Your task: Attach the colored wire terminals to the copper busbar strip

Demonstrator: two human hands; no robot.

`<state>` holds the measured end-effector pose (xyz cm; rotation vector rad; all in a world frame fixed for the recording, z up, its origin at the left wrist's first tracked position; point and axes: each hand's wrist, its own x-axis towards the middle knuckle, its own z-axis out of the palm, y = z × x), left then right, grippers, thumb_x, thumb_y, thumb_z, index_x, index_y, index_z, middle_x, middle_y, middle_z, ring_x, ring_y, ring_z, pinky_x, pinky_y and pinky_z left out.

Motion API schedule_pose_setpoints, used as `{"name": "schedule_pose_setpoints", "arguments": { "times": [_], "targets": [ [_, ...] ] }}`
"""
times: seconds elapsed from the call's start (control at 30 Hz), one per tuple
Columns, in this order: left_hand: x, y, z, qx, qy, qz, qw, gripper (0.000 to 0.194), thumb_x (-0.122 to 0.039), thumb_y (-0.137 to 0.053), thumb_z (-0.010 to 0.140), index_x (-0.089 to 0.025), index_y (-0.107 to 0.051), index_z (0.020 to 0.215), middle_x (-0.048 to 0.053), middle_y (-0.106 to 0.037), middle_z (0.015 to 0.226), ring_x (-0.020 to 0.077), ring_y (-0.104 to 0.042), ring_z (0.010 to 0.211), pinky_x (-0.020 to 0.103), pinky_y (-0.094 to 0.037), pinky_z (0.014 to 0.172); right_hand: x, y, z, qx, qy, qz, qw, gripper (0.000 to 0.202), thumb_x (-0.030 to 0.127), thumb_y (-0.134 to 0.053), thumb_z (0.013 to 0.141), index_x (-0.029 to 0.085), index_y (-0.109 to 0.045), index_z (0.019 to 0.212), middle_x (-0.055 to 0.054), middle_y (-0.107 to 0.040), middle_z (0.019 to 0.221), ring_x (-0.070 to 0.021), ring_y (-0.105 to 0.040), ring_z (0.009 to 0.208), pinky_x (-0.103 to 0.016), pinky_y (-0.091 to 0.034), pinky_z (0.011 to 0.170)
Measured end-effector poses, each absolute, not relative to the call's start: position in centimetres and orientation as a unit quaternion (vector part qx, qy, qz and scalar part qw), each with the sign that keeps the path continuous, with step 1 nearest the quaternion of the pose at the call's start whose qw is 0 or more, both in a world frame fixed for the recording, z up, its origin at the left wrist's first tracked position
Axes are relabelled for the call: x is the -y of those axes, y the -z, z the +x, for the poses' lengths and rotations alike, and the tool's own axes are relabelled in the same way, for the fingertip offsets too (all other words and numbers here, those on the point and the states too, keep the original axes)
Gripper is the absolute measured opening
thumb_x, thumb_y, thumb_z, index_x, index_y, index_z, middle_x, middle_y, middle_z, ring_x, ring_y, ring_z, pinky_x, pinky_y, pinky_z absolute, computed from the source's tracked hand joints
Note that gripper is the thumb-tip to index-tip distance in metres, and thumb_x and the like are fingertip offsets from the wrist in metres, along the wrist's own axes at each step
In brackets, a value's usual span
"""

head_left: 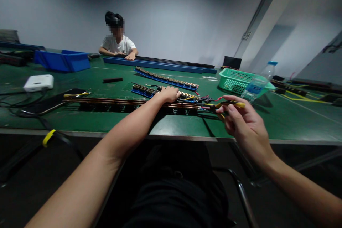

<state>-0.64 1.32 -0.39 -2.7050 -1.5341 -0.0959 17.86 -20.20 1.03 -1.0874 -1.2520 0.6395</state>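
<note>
A long dark strip with copper-coloured rails [117, 102] lies along the front of the green table. My left hand [170, 94] rests closed over its middle, on the rails; what its fingers grip is hidden. At the strip's right end, my right hand [242, 117] holds yellow-and-black pliers [227, 105], with their jaws at the wires [204, 108]. Red-tipped wires [217, 99] stick out just behind the pliers. Behind the strip are a shorter blue-based strip [143, 92], partly covered by my left hand, and another blue-based strip [165, 78].
A blue bin [63, 60], a white box [39, 82] and a second pair of yellow-handled pliers [77, 94] are at left. A green basket [233, 81] and a bottle [258, 84] stand at right. Across the table [107, 73], a person [119, 44] touches long blue rails [160, 65].
</note>
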Motion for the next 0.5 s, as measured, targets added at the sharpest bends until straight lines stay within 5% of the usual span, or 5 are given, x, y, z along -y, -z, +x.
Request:
{"name": "schedule_pose_setpoints", "arguments": {
  "times": [0.4,0.5],
  "targets": [
    [-1.4,0.5,-0.6,0.493,0.036,-0.869,0.02,0.046,-0.04,-0.026,0.104,-0.017,-0.061,0.124,0.017,-0.061,0.133,0.0329,-0.056,0.12,0.052,-0.041,0.102,19.4,0.9,18.5,0.57,-0.261,-0.479,0.615,0.041,0.043,-0.068,0.084,0.027,-0.058,0.121,0.0,-0.067,0.087,-0.007,-0.039,0.046,-0.02,-0.032,0.039],
    [-1.2,0.4,-0.6,0.493,0.04,-0.869,0.014,0.046,-0.039,-0.026,0.104,-0.017,-0.061,0.124,0.016,-0.06,0.134,0.0327,-0.056,0.121,0.053,-0.04,0.102,18.8,1.7,19.0,0.614,-0.231,-0.488,0.576,0.038,0.043,-0.066,0.086,0.027,-0.059,0.12,0.003,-0.061,0.072,-0.0098,-0.044,0.049,-0.02,-0.033,0.042]
  ]
}}
